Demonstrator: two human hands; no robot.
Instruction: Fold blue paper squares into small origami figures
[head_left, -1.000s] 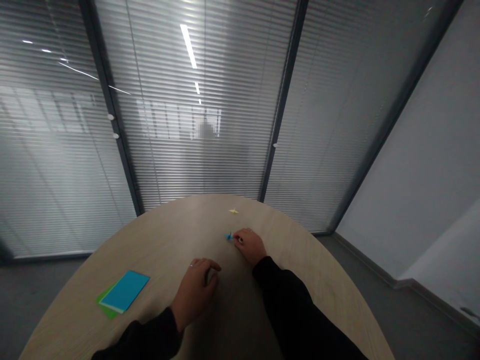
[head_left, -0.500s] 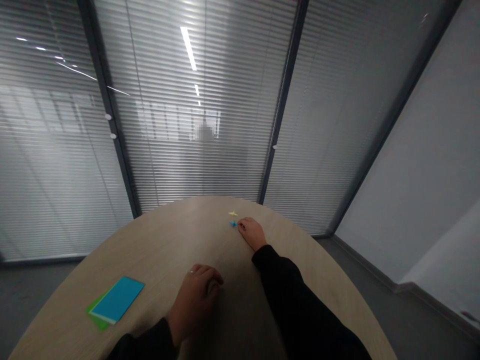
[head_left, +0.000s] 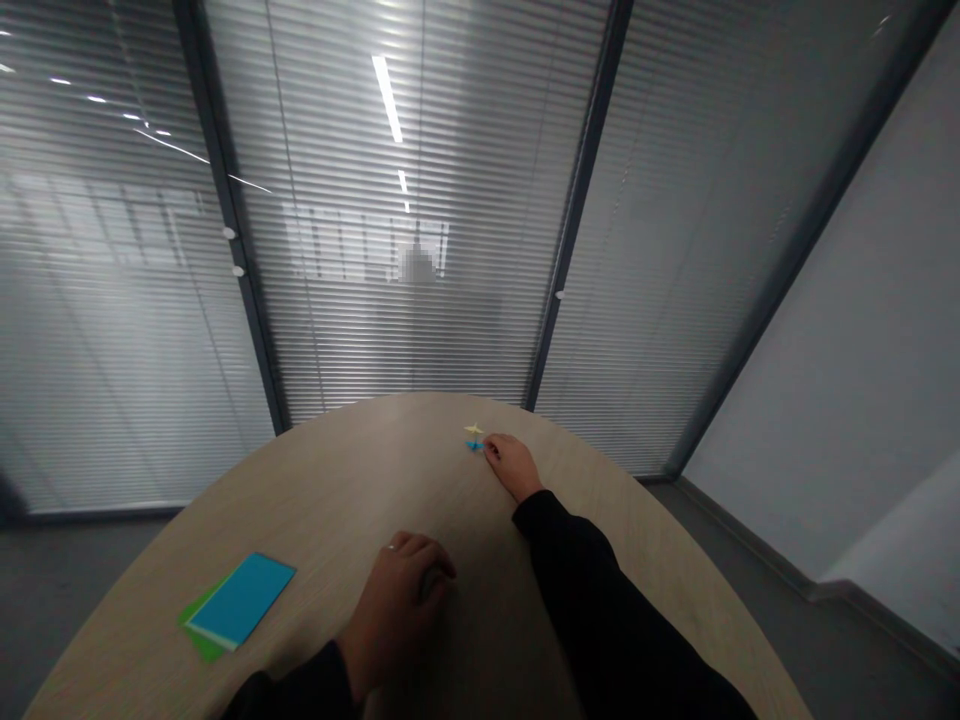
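Far out on the table, my right hand [head_left: 513, 466] has its fingers closed at the edge of a small blue folded-paper figure [head_left: 474, 445], which looks like a paper crane. Just behind it sits a similar pale yellow folded-paper figure [head_left: 473, 429]; nothing touches that one. Both are too small to make out their folds. My left hand [head_left: 409, 595] rests on the near part of the table, fingers loosely curled and the thumb apart, with nothing seen in it. A ring shows on one of its fingers.
On the left of the round wooden table [head_left: 337, 470] lie a blue paper sheet [head_left: 244, 598] and, partly under it, a green one [head_left: 201, 632]. Glass partitions with blinds [head_left: 420, 340] stand behind the table. A white wall [head_left: 847, 400] is to the right.
The view has shifted slightly, so everything appears a little farther right. My right hand stays at the blue paper figure, which looks slightly turned. The left hand keeps its pose.
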